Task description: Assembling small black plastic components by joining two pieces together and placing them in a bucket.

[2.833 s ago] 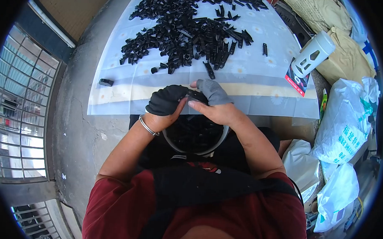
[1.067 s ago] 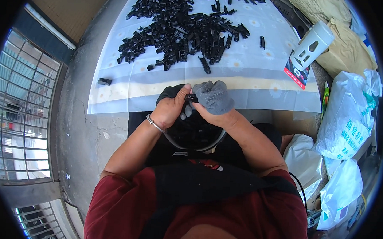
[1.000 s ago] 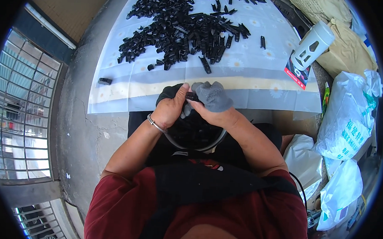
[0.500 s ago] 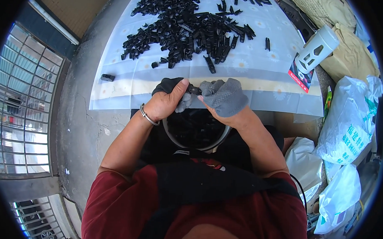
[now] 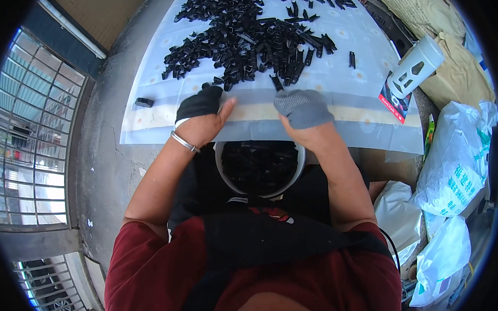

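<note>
My left hand (image 5: 200, 112), in a black glove with the thumb bare, reaches over the near part of the table. Its thumb stands apart, and its fingertips are beside small black pieces at the pile's near edge. My right hand (image 5: 305, 111), in a grey dotted glove, is back-up at the near end of a black channel-shaped piece (image 5: 276, 82). Its fingertips are hidden, so a grip on that piece cannot be made out. Below both hands, a round bucket (image 5: 220, 165) holds many black pieces (image 5: 259, 164).
A large pile of black plastic pieces (image 5: 242, 40) covers the far table. One block-like piece (image 5: 144, 102) lies at the left, another piece (image 5: 352, 60) at the right. A white cut-out holder (image 5: 416, 65) stands near a red-and-black card (image 5: 392, 105). Plastic bags (image 5: 452, 157) crowd the right.
My hands have parted and moved forward, the left toward the pile's edge, the right toward the channel-shaped piece. The dark piece formerly between them is no longer visible there. More of the bucket shows.
</note>
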The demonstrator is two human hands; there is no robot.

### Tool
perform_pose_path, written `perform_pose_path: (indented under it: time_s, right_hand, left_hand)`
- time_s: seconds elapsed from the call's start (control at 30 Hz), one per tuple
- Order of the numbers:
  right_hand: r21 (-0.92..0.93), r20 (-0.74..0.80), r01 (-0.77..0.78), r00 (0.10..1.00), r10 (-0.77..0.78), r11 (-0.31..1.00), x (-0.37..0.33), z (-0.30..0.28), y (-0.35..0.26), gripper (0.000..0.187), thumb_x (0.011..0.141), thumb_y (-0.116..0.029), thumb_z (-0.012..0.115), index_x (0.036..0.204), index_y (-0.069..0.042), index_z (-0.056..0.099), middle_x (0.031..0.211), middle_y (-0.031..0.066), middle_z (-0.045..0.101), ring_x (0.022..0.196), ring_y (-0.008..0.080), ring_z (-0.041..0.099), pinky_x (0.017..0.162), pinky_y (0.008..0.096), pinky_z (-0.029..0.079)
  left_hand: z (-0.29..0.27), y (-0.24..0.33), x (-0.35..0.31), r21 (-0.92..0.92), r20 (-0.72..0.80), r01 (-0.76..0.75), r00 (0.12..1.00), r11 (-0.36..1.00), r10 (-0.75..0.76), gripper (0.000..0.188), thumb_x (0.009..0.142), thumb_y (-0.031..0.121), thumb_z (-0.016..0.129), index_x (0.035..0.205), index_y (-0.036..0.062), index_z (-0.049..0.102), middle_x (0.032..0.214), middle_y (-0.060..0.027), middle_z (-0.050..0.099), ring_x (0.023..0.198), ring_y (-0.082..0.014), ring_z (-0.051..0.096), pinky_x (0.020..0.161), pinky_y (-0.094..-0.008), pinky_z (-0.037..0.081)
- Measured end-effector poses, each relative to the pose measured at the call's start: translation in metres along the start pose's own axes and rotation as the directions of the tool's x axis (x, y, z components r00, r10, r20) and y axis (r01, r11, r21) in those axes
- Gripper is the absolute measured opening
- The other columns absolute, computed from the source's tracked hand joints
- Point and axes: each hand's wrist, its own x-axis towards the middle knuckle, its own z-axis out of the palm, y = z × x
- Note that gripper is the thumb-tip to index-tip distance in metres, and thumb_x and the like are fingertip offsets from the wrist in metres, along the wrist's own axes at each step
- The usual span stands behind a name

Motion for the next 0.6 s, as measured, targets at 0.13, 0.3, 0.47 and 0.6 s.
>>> perform_pose_path:
  time_s: [0.13, 0.3, 0.47, 0.6]
  right_hand:
    - [-0.414, -0.159, 0.116, 0.967, -0.198, 0.903, 0.033, 0.018, 0.031, 0.017, 0.077, -0.019, 0.052, 0.085, -0.010, 0.064, 0.104, 0.0129, 0.057, 0.092, 0.0270, 0.055, 0.079, 0.0363, 0.043]
    - [-0.445, -0.213, 0.237, 0.908, -0.359, 0.864, 0.040, 0.021, 0.037, 0.015, 0.074, -0.015, 0.054, 0.084, -0.011, 0.063, 0.105, 0.0095, 0.057, 0.092, 0.0272, 0.054, 0.079, 0.0378, 0.041]
    - [-0.280, -0.236, 0.327, 0.888, -0.394, 0.903, 0.019, 0.030, 0.030, 0.018, 0.077, -0.017, 0.057, 0.091, -0.006, 0.060, 0.099, 0.0132, 0.058, 0.090, 0.0275, 0.054, 0.077, 0.0374, 0.041]
    - [0.182, -0.238, 0.239, 0.952, -0.194, 0.954, 0.004, 0.031, 0.001, 0.022, 0.081, -0.020, 0.055, 0.096, -0.004, 0.058, 0.092, 0.0148, 0.058, 0.084, 0.0299, 0.054, 0.074, 0.0383, 0.042]
  left_hand:
    - [0.033, -0.014, 0.036, 0.014, -0.117, 0.025, 0.993, 1.000, -0.023, 0.027, 0.080, 0.028, 0.054, 0.096, 0.0061, 0.058, 0.082, -0.0162, 0.061, 0.076, -0.0315, 0.059, 0.068, -0.0399, 0.046]
    - [0.050, -0.010, 0.037, 0.098, -0.065, 0.042, 0.997, 0.994, -0.036, 0.021, 0.077, 0.018, 0.055, 0.096, 0.0123, 0.058, 0.085, -0.0111, 0.061, 0.077, -0.0298, 0.060, 0.067, -0.0382, 0.048]
    - [0.036, -0.008, 0.010, -0.026, -0.171, -0.106, 0.980, 0.994, 0.100, 0.025, 0.074, 0.017, 0.062, 0.095, 0.0043, 0.057, 0.084, -0.0141, 0.061, 0.071, -0.0300, 0.060, 0.062, -0.0365, 0.048]
    - [0.011, 0.011, -0.013, -0.155, -0.195, -0.353, 0.927, 0.923, 0.321, 0.028, 0.072, 0.020, 0.066, 0.092, 0.0022, 0.056, 0.079, -0.0126, 0.060, 0.064, -0.0277, 0.060, 0.056, -0.0343, 0.047]
